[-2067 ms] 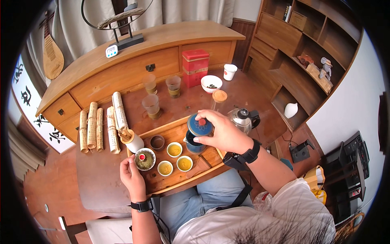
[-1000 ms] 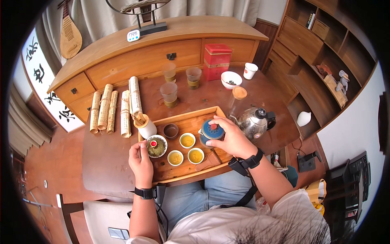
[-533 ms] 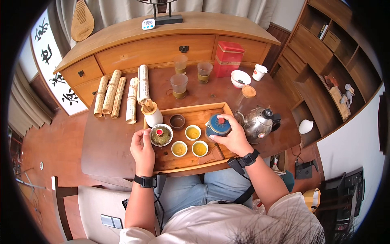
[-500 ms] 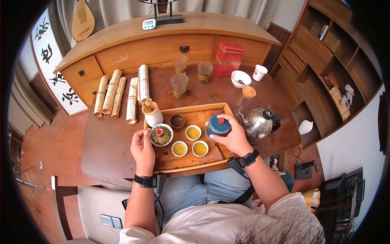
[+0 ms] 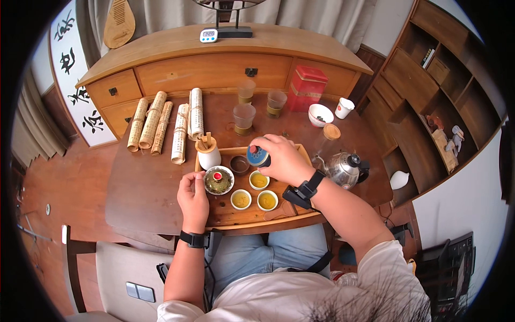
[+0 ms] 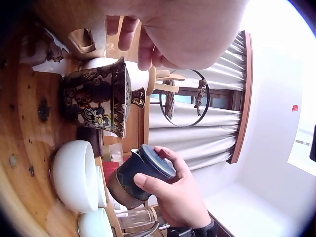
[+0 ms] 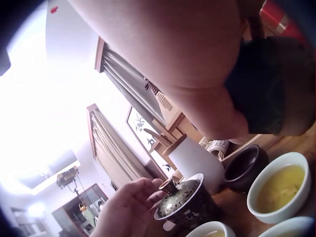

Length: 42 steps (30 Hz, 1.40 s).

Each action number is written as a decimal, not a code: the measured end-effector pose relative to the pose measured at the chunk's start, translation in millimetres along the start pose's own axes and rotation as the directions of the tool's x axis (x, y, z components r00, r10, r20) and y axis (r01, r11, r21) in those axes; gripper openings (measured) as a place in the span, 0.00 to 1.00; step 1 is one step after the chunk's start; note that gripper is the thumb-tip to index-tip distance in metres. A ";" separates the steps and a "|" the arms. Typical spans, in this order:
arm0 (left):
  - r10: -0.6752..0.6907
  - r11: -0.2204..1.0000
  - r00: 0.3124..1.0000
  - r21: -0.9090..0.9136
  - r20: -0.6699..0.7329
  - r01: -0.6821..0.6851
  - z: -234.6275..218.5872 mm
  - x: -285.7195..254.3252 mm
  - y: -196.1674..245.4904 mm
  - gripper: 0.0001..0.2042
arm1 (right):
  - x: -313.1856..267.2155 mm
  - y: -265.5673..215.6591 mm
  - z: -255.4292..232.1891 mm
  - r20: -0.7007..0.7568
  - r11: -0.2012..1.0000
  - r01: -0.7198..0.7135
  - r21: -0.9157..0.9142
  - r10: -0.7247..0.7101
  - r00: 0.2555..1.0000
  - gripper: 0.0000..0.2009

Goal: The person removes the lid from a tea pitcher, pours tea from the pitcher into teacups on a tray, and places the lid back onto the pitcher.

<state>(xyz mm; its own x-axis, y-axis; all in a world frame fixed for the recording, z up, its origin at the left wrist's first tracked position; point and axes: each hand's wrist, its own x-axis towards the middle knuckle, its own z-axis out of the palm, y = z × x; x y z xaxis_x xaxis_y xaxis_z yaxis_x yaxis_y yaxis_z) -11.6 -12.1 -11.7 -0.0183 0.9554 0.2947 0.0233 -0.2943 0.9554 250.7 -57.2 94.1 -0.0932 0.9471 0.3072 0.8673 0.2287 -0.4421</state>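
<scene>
My right hand grips the blue lidded pot, raised and tilted above the tray beside the dark cup. In the left wrist view, fingers and thumb of the right hand wrap the blue pot. My left hand is beside the patterned lidded bowl, its fingers bent near the rim; whether they touch it I cannot tell. The right wrist view shows that bowl with its lid on. Several white cups of yellow tea, one of them a cup, stand on the tray.
A white holder with wooden tools stands at the tray's back left, paper scrolls beyond it. A glass kettle and cork-lidded jar stand right. Behind are glasses, a red tin and a white bowl.
The right hand has lifted the blue pot off the tray's right side, moved it left and tilted it. My left hand stays beside the patterned bowl. The head view has shifted.
</scene>
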 end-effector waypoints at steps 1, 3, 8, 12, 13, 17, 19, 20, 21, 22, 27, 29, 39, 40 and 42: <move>0.001 1.000 1.000 -0.002 -0.009 -0.001 -0.7 -0.4 0.3 0.09 | 3.5 -2.8 2.0 0.004 1.000 0.008 -0.001 -0.008 1.000 0.24; -0.006 1.000 1.000 -0.022 0.014 0.007 0.3 -2.0 7.6 0.08 | 9.2 -6.5 6.0 0.063 0.984 0.034 -0.173 -0.024 0.998 0.25; -0.021 0.999 1.000 -0.032 0.002 0.021 0.5 -1.5 3.2 0.08 | 20.2 -9.2 13.9 0.057 0.956 0.126 -0.264 -0.115 0.992 0.25; 0.000 1.000 1.000 -0.016 -0.012 0.000 1.0 -1.0 1.8 0.08 | 27.1 -15.6 11.6 0.126 0.931 0.183 -0.315 -0.150 0.981 0.23; 0.003 1.000 1.000 -0.007 -0.014 -0.003 1.1 -1.1 0.9 0.08 | 28.2 -16.7 11.0 0.130 0.929 0.186 -0.318 -0.152 0.980 0.23; 0.020 0.998 1.000 0.067 -0.022 -0.018 0.0 -1.3 5.5 0.09 | 32.1 -23.8 7.5 0.154 0.896 0.226 -0.381 -0.180 0.972 0.22; 0.023 0.997 1.000 0.072 -0.017 -0.022 0.4 -0.8 4.1 0.10 | 34.3 -26.6 5.7 0.159 0.890 0.234 -0.391 -0.185 0.970 0.21; 0.024 0.997 0.999 0.068 -0.020 -0.023 0.2 -1.1 6.5 0.10 | 35.0 -27.5 5.2 0.161 0.881 0.244 -0.405 -0.194 0.968 0.21; 0.019 0.997 1.000 0.081 -0.017 -0.017 -0.3 -1.7 10.7 0.09 | 35.8 -28.1 4.6 0.162 0.872 0.253 -0.418 -0.202 0.966 0.21; 0.013 0.996 1.000 0.094 -0.013 -0.011 -0.8 -2.0 13.1 0.09 | 36.6 -28.6 4.3 0.163 0.870 0.256 -0.422 -0.205 0.965 0.21; 0.024 0.993 1.000 0.119 -0.016 -0.021 -1.8 -1.6 9.9 0.10 | 39.6 -30.0 2.0 0.184 0.860 0.260 -0.440 -0.197 0.963 0.21; 0.030 0.992 0.999 0.122 -0.018 -0.028 -2.0 -1.3 9.9 0.10 | 39.9 -29.7 -0.3 0.189 0.863 0.255 -0.435 -0.189 0.964 0.21; 0.030 0.992 1.000 0.122 -0.002 -0.029 -2.6 -1.5 15.3 0.09 | 22.4 -9.1 0.6 0.062 0.997 0.032 -0.066 -0.028 0.998 0.25; 0.029 0.993 1.000 0.116 0.000 -0.029 -2.4 -1.9 15.0 0.09 | 20.0 -4.6 2.0 0.060 0.998 0.027 -0.062 -0.023 0.998 0.25; 0.023 0.995 1.000 0.099 0.005 -0.024 -1.6 -2.3 12.6 0.09 | 14.4 4.4 4.2 -0.007 0.999 0.008 0.048 -0.008 1.000 0.26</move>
<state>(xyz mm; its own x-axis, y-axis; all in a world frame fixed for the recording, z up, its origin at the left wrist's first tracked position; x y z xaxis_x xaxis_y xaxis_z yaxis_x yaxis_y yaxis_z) -12.9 -18.0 -0.4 -0.0128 0.9484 0.3169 0.1223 -0.3131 0.9418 251.1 -41.5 93.0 -0.0966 0.9437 0.3163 0.8420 0.2470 -0.4796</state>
